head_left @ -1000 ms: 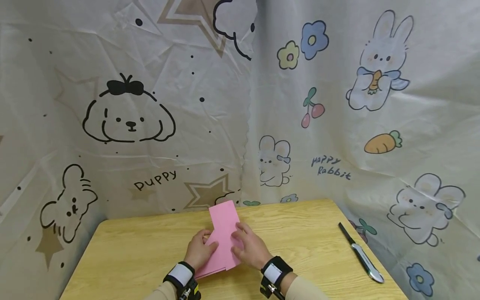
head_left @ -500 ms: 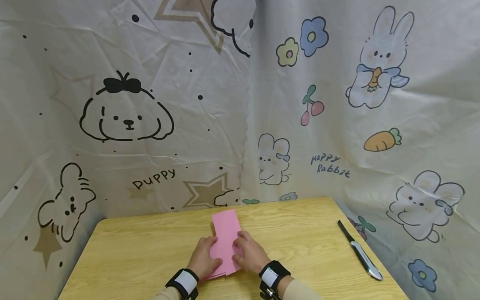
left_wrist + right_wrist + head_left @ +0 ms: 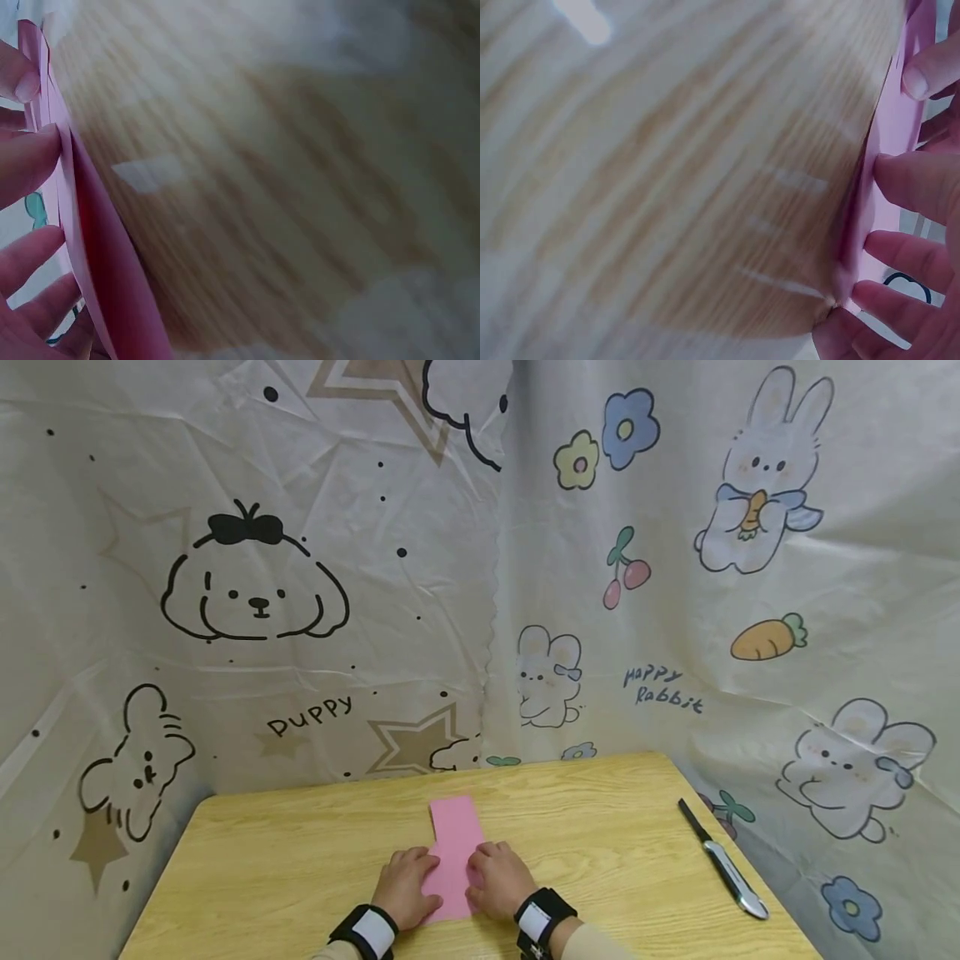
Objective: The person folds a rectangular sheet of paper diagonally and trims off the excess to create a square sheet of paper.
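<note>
A folded sheet of pink paper point(image 3: 454, 860) lies lengthwise near the table's front, a narrow strip with its far end past both hands. My left hand point(image 3: 407, 885) holds its left edge, thumb nearer me and fingers farther along. On the right edge, my right hand point(image 3: 502, 883) grips in much the same way. In the left wrist view the paper's layers point(image 3: 112, 255) stand apart along the edge, showing a darker pink gap. The right wrist view has the right thumb point(image 3: 915, 184) touching the paper's side point(image 3: 889, 127), with the other fingers along the same edge.
A wood-grain table point(image 3: 285, 852) carries the work. Near its right edge lies a knife point(image 3: 727, 868) with a black blade and a silver and dark handle. A cloth printed with cartoon animals point(image 3: 420, 610) hangs behind and at both sides.
The pink paper has come nearer me and straightened. Its left part, earlier spread out at the lower left, now lines up within the narrow strip. Both hands have shifted slightly nearer with it.
</note>
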The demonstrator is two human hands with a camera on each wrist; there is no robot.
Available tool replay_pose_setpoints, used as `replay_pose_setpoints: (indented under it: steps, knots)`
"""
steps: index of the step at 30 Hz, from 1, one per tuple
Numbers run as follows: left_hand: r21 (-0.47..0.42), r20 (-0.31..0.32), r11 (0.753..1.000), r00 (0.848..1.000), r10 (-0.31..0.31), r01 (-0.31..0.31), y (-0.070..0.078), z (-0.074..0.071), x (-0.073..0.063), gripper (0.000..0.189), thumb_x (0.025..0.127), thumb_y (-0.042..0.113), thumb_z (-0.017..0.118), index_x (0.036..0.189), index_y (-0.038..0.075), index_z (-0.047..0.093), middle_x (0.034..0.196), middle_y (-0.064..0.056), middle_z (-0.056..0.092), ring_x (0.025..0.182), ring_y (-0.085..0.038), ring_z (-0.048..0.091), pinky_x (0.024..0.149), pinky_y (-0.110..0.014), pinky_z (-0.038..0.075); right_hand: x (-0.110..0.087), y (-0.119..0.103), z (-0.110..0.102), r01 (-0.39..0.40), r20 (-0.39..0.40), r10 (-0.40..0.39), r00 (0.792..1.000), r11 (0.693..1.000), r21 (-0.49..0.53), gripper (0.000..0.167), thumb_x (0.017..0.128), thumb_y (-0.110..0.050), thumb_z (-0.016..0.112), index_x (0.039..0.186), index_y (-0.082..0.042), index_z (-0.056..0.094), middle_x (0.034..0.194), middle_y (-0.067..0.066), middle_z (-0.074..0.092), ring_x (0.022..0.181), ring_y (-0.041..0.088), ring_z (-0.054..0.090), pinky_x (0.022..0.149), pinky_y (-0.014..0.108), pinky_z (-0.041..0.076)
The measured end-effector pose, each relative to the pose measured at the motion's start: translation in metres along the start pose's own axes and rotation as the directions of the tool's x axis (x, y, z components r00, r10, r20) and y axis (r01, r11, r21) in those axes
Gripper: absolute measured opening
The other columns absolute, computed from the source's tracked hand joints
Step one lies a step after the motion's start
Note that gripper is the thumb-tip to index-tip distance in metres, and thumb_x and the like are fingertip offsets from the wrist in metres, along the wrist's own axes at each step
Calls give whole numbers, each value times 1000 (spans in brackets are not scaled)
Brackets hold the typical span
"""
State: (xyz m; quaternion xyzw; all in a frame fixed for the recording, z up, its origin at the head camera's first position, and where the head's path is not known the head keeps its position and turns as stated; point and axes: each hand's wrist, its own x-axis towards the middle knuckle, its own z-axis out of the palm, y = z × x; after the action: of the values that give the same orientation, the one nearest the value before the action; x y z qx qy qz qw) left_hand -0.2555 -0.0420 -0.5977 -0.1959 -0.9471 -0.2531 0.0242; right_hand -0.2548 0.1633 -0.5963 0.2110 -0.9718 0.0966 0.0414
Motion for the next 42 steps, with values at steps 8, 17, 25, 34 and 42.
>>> replay_pose_setpoints:
  steps: [8,17,25,34,42]
  knots:
    - [158,27,986,998,53,-57,2,0,-4,50,75,33,79,117,8,70,131,-17,55,123,-42,44,93,-61,35,0,-2,-7,-14,26,14,1000,1000,23,34,82,-36,75,107,-14,69,118,4,61,109,22,55,95,35,46]
    - [194,112,933,952,285,-302,18,10,-10,58,85,31,69,132,-1,57,141,-23,47,130,-39,45,105,-49,37,-3,-4,-1,-11,-9,11,1000,1000,-3,33,81,-36,75,106,-15,69,116,3,62,107,21,56,91,36,49]
    - [223,107,923,949,295,-312,20,18,-13,56,85,36,70,130,3,61,137,-20,52,127,-35,49,105,-46,39,-3,-3,-3,-5,8,5,1000,1000,-17,35,82,-37,73,110,-15,68,120,4,62,111,22,56,94,36,48]
    - [206,108,928,950,293,-310,23,14,-12,54,83,33,71,128,4,62,136,-20,53,126,-35,50,104,-45,39,-8,7,-11,-56,36,54,998,995,78,46,84,-33,72,122,-8,63,131,12,57,121,28,52,99,41,46]
    - [203,184,939,952,244,-279,30,4,-12,53,84,31,72,129,6,61,138,-20,52,127,-35,49,105,-44,39,-18,56,-37,-180,-25,184,983,976,121,56,89,-31,68,133,0,52,134,19,52,123,36,50,99,48,44]
